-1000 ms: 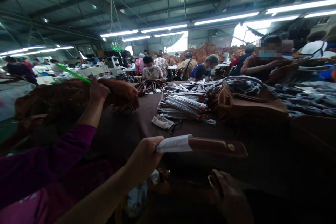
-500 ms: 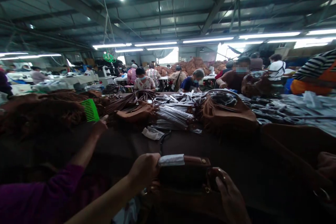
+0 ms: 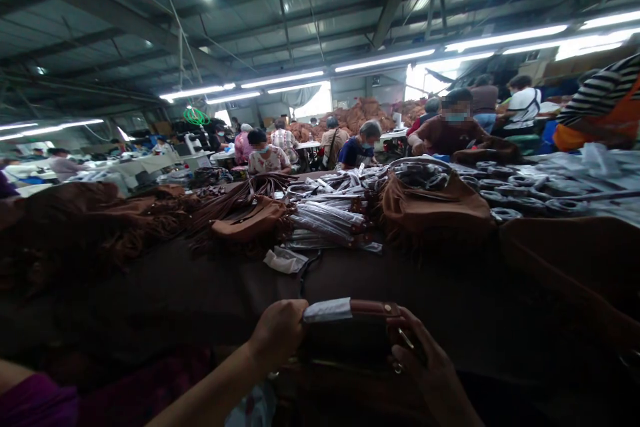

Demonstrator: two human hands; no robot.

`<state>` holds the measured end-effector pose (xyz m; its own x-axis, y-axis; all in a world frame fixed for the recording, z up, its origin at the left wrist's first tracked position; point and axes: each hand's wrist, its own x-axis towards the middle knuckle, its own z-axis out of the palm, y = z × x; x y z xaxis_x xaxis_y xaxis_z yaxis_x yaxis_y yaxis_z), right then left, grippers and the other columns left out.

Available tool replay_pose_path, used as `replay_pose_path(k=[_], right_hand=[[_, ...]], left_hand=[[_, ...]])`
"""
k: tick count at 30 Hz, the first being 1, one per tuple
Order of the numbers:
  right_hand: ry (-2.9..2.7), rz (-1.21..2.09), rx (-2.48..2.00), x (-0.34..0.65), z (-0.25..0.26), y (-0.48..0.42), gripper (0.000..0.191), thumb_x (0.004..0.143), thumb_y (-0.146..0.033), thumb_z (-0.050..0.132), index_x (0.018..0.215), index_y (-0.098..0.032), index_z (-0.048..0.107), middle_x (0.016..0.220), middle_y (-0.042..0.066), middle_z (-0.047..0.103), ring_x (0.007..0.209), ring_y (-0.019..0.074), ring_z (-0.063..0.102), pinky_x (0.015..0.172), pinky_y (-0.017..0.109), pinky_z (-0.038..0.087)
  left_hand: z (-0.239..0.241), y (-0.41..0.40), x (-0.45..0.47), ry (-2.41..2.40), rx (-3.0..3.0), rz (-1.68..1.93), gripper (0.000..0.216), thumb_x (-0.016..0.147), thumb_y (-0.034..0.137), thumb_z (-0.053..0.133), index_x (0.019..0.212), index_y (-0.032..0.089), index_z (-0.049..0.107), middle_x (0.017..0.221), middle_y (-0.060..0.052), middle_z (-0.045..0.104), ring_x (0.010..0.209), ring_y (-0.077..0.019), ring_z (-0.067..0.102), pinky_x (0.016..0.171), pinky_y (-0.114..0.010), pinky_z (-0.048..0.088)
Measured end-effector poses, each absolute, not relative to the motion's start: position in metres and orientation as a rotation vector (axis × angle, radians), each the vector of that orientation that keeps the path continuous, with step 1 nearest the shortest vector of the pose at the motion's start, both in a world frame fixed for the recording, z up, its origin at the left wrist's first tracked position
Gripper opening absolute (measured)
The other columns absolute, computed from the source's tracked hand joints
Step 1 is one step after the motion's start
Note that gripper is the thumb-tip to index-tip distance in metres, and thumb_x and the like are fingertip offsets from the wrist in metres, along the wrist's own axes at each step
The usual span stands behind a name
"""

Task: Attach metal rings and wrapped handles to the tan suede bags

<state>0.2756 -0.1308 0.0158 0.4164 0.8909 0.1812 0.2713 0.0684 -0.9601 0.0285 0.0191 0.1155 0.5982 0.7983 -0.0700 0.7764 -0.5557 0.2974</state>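
Gripping the paper-wrapped strap (image 3: 350, 310) at its white end, the left hand (image 3: 277, 333) had drawn it low over the tabletop (image 3: 200, 293); the right hand (image 3: 425, 367) now closed on the brown bag (image 3: 345, 347), while the co-worker's green comb had left view

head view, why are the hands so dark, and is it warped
Head view: ceiling tube lights and the bright doorway blow out, leaving the left hand, right hand and strap underexposed; wide-lens distortion bends roof beams and stretches the edges; near foreground soft.
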Motion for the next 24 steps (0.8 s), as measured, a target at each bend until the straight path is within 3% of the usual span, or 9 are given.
replay_pose_path(k=[5, 10, 17, 19, 21, 24], right_hand=[[-1.044, 0.62, -1.481, 0.276, 0.018, -0.132, 0.046, 0.087, -0.048, 0.053, 0.129, -0.029, 0.055, 0.132, 0.004, 0.061, 0.125, 0.0219, 0.053, 0.104, 0.032, 0.044], [-0.987, 0.627, -1.446, 0.277, 0.018, -0.133, 0.043, 0.085, -0.05, 0.057, 0.119, -0.025, 0.064, 0.125, 0.006, 0.066, 0.12, 0.0242, 0.057, 0.1, 0.031, 0.048], [-0.873, 0.59, -1.455, 0.278, 0.017, -0.126, 0.051, 0.085, -0.056, 0.055, 0.123, -0.023, 0.064, 0.127, 0.006, 0.065, 0.122, 0.0249, 0.056, 0.098, 0.031, 0.049], [-0.85, 0.612, -1.452, 0.279, 0.017, -0.125, 0.05, 0.084, -0.057, 0.055, 0.121, -0.024, 0.065, 0.126, 0.005, 0.066, 0.121, 0.0252, 0.057, 0.099, 0.032, 0.048], [-0.831, 0.638, -1.453, 0.28, 0.017, -0.126, 0.048, 0.084, -0.056, 0.055, 0.118, -0.024, 0.067, 0.124, 0.005, 0.067, 0.12, 0.0262, 0.058, 0.1, 0.036, 0.048], [-0.838, 0.665, -1.457, 0.279, 0.016, -0.128, 0.046, 0.084, -0.055, 0.057, 0.117, -0.024, 0.067, 0.125, 0.004, 0.066, 0.122, 0.0274, 0.056, 0.102, 0.038, 0.047]], left_hand=[[0.109, 0.02, 0.034, 1.235, 2.551, 0.066, 0.021, 0.085, 0.025, 0.045, 0.074, 0.019, 0.061, 0.074, -0.004, 0.07, 0.07, -0.017, 0.065, 0.056, -0.025, 0.03], [0.107, 0.022, 0.039, 1.197, 2.631, 0.025, 0.015, 0.08, 0.02, 0.047, 0.072, 0.02, 0.06, 0.073, -0.004, 0.069, 0.071, -0.0184, 0.066, 0.057, -0.025, 0.03], [0.11, 0.033, 0.052, 1.197, 2.722, -0.144, 0.013, 0.078, 0.019, 0.05, 0.079, 0.021, 0.063, 0.081, -0.005, 0.071, 0.081, -0.0215, 0.067, 0.063, -0.026, 0.037], [0.12, 0.036, 0.054, 1.17, 2.713, -0.22, 0.012, 0.081, 0.025, 0.053, 0.083, 0.02, 0.064, 0.084, -0.006, 0.07, 0.083, -0.0227, 0.066, 0.067, -0.027, 0.04], [0.136, 0.038, 0.058, 1.055, 2.704, -0.294, 0.026, 0.077, 0.042, 0.063, 0.09, 0.02, 0.065, 0.09, -0.007, 0.069, 0.088, -0.0251, 0.064, 0.073, -0.028, 0.042], [0.162, 0.035, 0.074, 0.734, 2.706, -0.265, 0.067, 0.062, 0.063, 0.072, 0.113, 0.021, 0.063, 0.111, -0.009, 0.064, 0.107, -0.0289, 0.056, 0.09, -0.033, 0.04]])
